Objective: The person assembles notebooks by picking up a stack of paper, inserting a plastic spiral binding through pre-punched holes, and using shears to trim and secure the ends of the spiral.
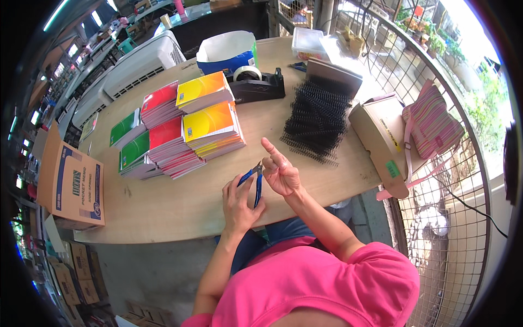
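My left hand is closed around a pair of blue-handled pliers just above the near edge of the table. The jaws point away from me. Close beside their tip is my right hand, its index finger stretched out and the other fingers partly curled, with nothing visible in it. Ahead and to the left stand stacks of pocket notebooks with yellow, red and green covers. Beyond my right hand lies a heap of black binding coils.
A black tape dispenser and a blue-and-white open container stand behind the notebooks. At left is an open cardboard box. On the right, a cardboard box and a striped bag sit by the wire mesh. A clear plastic box stands at the back.
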Motion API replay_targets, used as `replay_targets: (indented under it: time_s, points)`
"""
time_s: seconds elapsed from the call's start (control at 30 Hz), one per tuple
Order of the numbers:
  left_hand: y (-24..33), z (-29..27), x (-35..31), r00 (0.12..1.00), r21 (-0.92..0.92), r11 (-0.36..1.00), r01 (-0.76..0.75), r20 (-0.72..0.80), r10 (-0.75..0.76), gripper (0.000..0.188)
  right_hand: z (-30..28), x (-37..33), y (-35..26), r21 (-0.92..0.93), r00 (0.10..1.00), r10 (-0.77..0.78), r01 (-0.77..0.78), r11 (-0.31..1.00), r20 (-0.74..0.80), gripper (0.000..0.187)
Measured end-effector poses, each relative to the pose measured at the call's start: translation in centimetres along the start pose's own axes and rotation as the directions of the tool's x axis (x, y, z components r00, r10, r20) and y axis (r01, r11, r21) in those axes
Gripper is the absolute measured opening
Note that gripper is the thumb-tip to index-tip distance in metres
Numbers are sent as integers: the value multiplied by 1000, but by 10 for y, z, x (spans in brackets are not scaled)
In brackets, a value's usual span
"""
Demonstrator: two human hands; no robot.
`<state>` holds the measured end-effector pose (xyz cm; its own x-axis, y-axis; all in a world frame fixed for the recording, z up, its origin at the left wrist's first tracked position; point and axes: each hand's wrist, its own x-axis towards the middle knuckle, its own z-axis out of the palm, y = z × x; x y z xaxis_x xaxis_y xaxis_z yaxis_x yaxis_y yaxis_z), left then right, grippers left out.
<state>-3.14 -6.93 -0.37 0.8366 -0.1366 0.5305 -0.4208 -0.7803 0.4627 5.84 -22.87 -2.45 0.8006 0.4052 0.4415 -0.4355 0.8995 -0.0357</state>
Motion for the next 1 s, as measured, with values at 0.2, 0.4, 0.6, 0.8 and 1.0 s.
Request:
replay_targets:
  time_s: [0.2, 0.4, 0.6, 0.8, 1.0]
  points:
    - [-3, 15, 12, 999, -20, 999, -40, 16, 41, 64, 1, 4, -5, -192, 999, 45, -39, 981, 29, 93]
    - [-4, 23, 34, 995, 30, 995, -99, -20, 99, 67, 49, -5, -4, -417, 987, 153, -116, 902, 56, 80]
    - [23, 54, 117, 998, -3, 999, -38, -40, 38, 66, 111, -57, -77, -859, 885, 287, -440, 262, -366, 28]
    - [-15, 118, 189, 990, 159, 979, 125, 39, -133, 58, 104, -70, -119, -646, 881, -472, -348, -679, 22, 27]
    - [10, 107, 144, 988, -199, 980, -25, -156, -7, 37, 90, -62, -164, -393, 877, -384, -257, -883, 289, 31]
